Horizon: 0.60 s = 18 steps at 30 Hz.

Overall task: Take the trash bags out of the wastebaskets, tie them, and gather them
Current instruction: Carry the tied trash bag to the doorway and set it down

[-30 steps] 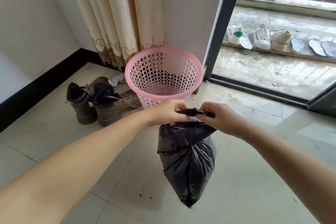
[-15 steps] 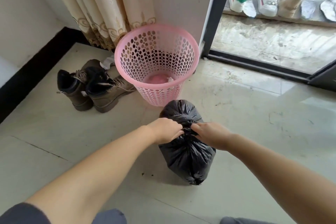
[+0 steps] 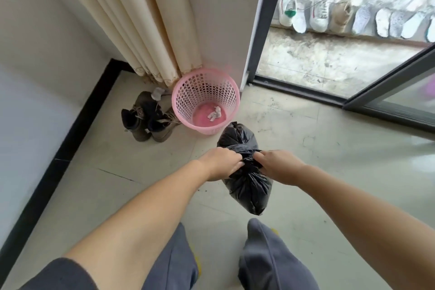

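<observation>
With the left hand (image 3: 222,163) and right hand (image 3: 276,165) each gripping the black trash bag (image 3: 248,186) neck at centre frame, pulling evenly outward should cinch the knot tight.

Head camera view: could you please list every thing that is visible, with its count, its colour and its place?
trash bag: one, black, out of the basket, top gathered between both hands.
wastebasket: one, pink, perforated, on the floor by the curtain, no bag inside.
paper scrap: one, white, crumpled, on the wastebasket's bottom.
boots: one pair, brown, on the floor left of the wastebasket.
curtain: one, cream, hanging behind the wastebasket.
sliding door frame: dark, open to the balcony.
shoes and insoles: several, mostly white, one tan, in a row on the balcony.
trousers: grey, bottom of view.
left hand: gripping the bag's top.
right hand: gripping the bag's top.
</observation>
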Available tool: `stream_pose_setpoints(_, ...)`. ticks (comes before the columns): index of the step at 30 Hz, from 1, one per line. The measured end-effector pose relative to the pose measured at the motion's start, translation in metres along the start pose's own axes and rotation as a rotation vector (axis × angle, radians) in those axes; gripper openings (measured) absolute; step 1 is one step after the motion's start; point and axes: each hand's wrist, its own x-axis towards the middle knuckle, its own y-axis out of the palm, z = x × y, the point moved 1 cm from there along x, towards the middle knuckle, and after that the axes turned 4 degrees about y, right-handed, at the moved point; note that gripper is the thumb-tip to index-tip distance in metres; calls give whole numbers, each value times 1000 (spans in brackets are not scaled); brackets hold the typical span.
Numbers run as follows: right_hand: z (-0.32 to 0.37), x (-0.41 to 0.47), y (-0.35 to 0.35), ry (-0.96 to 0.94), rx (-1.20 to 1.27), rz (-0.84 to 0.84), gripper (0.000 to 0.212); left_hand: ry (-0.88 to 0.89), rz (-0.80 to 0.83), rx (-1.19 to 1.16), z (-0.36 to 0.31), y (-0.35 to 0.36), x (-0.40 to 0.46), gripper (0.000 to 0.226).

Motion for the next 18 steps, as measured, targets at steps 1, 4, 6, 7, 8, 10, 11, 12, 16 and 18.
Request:
stream_pose_setpoints(1, 4, -16, -21, 6, 6, -1, 21, -2, 2, 4, -11, -23, -11, 34)
stream_pose_setpoints(4, 15, -65, -82, 40, 44, -9, 24, -18, -10, 10, -45, -88, -39, 34)
stream_pose_setpoints(6, 21, -96, -117, 72, 68, -21, 25, -36, -18, 4, -66, -123, -54, 33)
stream_pose_setpoints(7, 23, -111, -131, 85, 79, -30, 26, -42, -22, -7, -75, -138, -60, 33)
stream_pose_setpoints(8, 25, -124, -143, 98, 89, -40, 26, -41, -27, -19, -84, -151, -66, 32)
stream_pose_setpoints(10, 27, -148, -159, 128, 110, -67, 26, -31, -36, -34, -101, -170, -75, 31)
stream_pose_setpoints(11, 27, -158, -164, 144, 127, -80, 26, -26, -38, -39, -108, -177, -78, 31)
stream_pose_setpoints(12, 27, -168, -167, 159, 141, -87, 26, -18, -38, -43, -116, -183, -80, 31)
stream_pose_setpoints(16, 30, -205, -174, 241, 172, -122, 23, 38, -29, -43, -143, -199, -87, 30)
stream_pose_setpoints(18, 35, -223, -174, 308, 192, -161, 22, 90, -12, -20, -155, -206, -88, 31)
